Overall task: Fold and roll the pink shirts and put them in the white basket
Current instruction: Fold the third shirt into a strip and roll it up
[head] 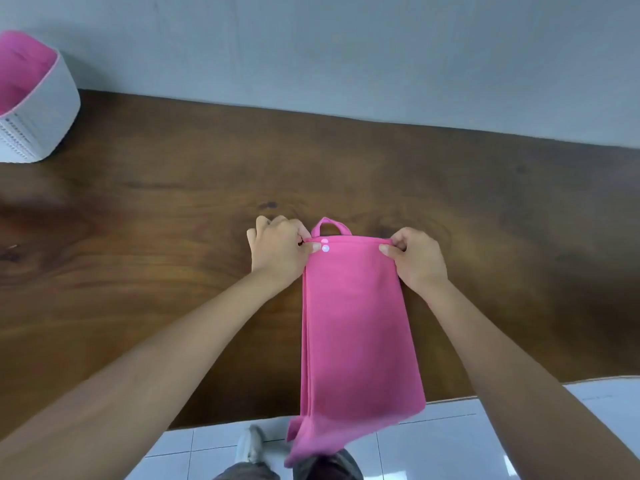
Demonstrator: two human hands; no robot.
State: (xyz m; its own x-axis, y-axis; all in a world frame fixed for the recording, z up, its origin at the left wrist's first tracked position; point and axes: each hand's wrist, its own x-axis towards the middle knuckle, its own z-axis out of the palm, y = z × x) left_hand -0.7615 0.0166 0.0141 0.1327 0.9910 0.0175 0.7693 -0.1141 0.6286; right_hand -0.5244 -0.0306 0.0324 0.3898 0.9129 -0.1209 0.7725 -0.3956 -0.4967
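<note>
Pink lining showing inside the white basket (pixel 52 109), parked way over at about 10 o'clock on the dark wooden table (pixel 173 188), hard against the grey wall (pixel 346 46). Well apart from everything else, partly cut off by the left edge.

Moving right: left hand (pixel 277 251) just past centre, around 12 o'clock of the cloth, fingers curled and pinching the far left corner of the pink shirt (pixel 356 323). Thumb tucked on top next to two pale snap buttons (pixel 325 245) sitting near that corner. Bare forearm running back down toward 7 o'clock.

Pink shirt folded into a long narrow strip, lying flat from mid-table straight back toward 6 o'clock, near end spilling off the table edge and hanging over the white tiled floor (pixel 450 441). Layered edges stacked along its left side. Small loop (pixel 330 226) poking out past the far hem, between the two hands. Far hem looks turned over just a bit, can't really tell how much.

Then right hand (pixel 417 261) at the far right corner of the strip, also curled, thumb and fingers pinching the hem. Forearm heading off toward 5 o'clock.

Down at 6 o'clock, under the hanging cloth, a bit of grey trousers (pixel 325 469) and a blurry light shoe (pixel 251 445) on the tiles.
</note>
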